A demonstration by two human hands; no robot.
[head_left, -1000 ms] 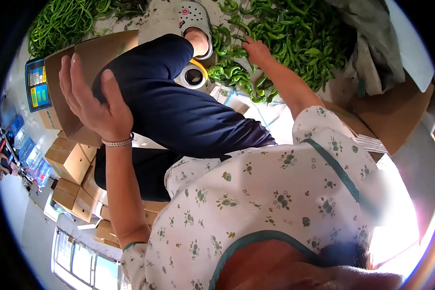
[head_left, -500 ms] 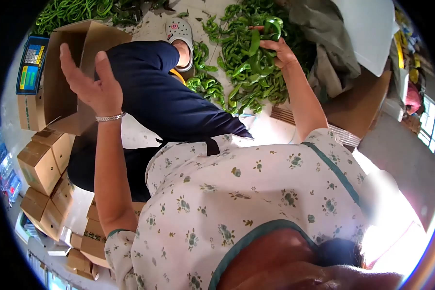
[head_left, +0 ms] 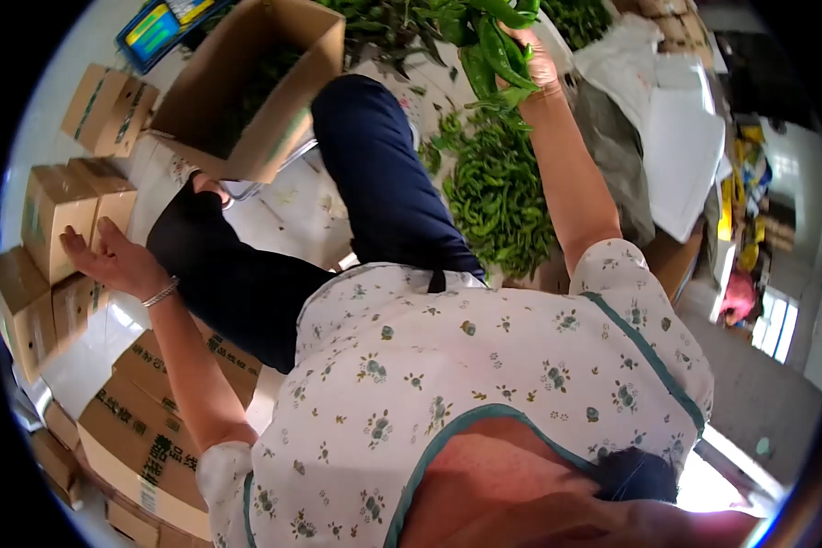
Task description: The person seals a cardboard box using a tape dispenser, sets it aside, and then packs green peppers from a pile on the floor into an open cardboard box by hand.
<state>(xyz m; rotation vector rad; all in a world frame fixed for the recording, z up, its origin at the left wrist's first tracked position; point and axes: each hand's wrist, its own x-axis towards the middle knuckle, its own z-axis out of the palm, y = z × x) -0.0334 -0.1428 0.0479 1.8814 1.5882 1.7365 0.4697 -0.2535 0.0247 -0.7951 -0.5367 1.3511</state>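
Note:
My right hand is raised at the top of the head view, closed around several long green peppers. Beneath it, more green peppers lie heaped on the floor. Off to the left, my left hand hangs in the air with fingers apart and nothing in it, near stacked cardboard boxes. Between the two hands stands an open cardboard box, its shaded inside holding something dark green.
A blue-framed scale display sits behind the open box. Printed cardboard lies at lower left. To the right are a grey cloth and a white panel. My bent knees are in front of me.
My view has turned, and the open box appears farther right. My right hand has risen with the peppers from the pile. My left hand has dropped lower and outward.

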